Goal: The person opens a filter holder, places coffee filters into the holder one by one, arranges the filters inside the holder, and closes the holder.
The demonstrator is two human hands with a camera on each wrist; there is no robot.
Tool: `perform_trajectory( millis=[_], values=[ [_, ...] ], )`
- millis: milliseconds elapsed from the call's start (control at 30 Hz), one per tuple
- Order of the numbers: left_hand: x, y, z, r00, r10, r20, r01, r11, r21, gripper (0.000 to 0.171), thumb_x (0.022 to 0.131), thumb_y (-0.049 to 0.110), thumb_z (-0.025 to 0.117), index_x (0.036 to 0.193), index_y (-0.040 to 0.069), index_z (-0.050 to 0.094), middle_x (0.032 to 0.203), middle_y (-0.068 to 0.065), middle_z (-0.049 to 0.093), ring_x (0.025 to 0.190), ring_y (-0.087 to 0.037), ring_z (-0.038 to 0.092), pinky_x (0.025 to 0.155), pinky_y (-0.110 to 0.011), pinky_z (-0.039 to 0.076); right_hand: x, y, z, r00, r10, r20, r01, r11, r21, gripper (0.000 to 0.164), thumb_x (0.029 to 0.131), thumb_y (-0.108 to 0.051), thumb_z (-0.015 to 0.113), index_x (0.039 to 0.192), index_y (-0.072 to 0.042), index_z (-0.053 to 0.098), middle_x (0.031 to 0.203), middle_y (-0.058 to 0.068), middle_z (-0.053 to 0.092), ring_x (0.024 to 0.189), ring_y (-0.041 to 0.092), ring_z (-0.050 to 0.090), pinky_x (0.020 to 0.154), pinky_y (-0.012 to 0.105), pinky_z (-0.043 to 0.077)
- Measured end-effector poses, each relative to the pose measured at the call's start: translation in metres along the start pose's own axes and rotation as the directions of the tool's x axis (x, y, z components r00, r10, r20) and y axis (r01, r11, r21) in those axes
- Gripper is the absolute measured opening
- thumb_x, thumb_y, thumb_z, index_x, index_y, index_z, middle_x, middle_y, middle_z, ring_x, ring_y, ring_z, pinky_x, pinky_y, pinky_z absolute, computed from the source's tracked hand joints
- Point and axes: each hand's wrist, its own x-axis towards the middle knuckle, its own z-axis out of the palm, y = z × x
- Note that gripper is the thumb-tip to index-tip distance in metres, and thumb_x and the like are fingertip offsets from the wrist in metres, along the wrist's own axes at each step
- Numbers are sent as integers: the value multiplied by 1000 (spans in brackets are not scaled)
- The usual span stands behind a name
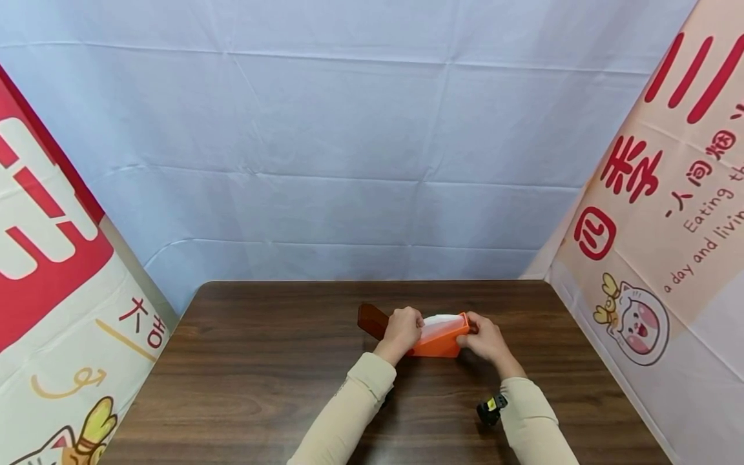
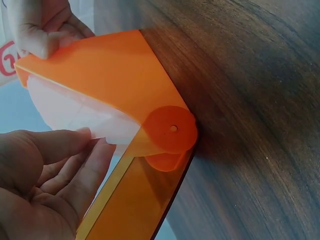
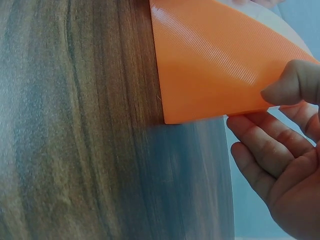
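Observation:
An orange plastic box point(image 1: 438, 345) stands on the table with its hinged amber see-through lid point(image 1: 372, 321) swung back to the left. A thin white sheet point(image 2: 75, 110), perhaps paper or film, pokes out of the box's open top. My left hand point(image 1: 403, 332) pinches the edge of that sheet between thumb and fingertips, beside the round hinge point(image 2: 173, 128). With my right hand point(image 1: 485, 339) I hold the far right end of the box, thumb on the near side wall and fingers around the end. What lies deeper inside the box is hidden.
The dark wood-grain table point(image 1: 261, 361) reaches back to a pale blue cloth point(image 1: 337, 129). Printed cloths hang on the left and right. A black wrist camera point(image 1: 491, 410) sits at the right sleeve.

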Motion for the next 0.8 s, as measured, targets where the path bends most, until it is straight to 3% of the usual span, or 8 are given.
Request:
perform_trajectory(
  millis=[167,300,433,667,733,800],
  values=[
    [0,0,0,1000,-12,5,12,1000,-2,7,81,6,70,78,11,73,76,1,65,64,-14,57,59,-24,49,1,0,0,1000,-2,-1,2,1000,-3,33,69,0,66,101,-5,59,83,6,59,72,22,51,62,34,42],
    [-3,0,-3,999,34,4,-34,999,-4,7,80,6,70,86,9,72,82,-2,66,68,-15,58,62,-24,49,1,-1,1,1000,-3,-2,3,1000,-5,34,69,-1,66,102,-5,59,83,6,60,72,22,51,63,34,42],
    [-10,2,-8,995,96,39,-97,995,33,22,81,15,72,102,11,69,95,-4,63,79,-18,60,67,-25,50,1,0,2,1000,15,-7,-15,1000,-3,36,69,-1,67,104,-5,59,84,6,60,73,22,51,63,34,42],
    [-16,5,-14,990,125,62,-130,987,98,29,81,24,73,108,15,68,99,-4,60,81,-18,59,65,-25,49,2,1,1,1000,28,-5,-28,1000,-1,37,70,-2,67,105,-4,58,85,6,60,74,23,51,64,34,43],
    [-19,4,-15,987,153,54,-159,977,145,29,82,27,72,109,16,68,99,-3,60,82,-18,58,65,-25,49,2,0,1,1000,26,-4,-26,1000,-2,36,70,-2,67,105,-4,58,85,6,59,74,23,51,64,34,42],
    [-23,3,-16,978,204,49,-210,948,239,31,82,31,72,110,19,68,100,-1,60,84,-18,57,66,-27,49,1,0,1,1000,22,-2,-22,1000,-5,36,70,-2,67,105,-4,58,84,6,59,74,23,50,64,34,42]
  ],
)
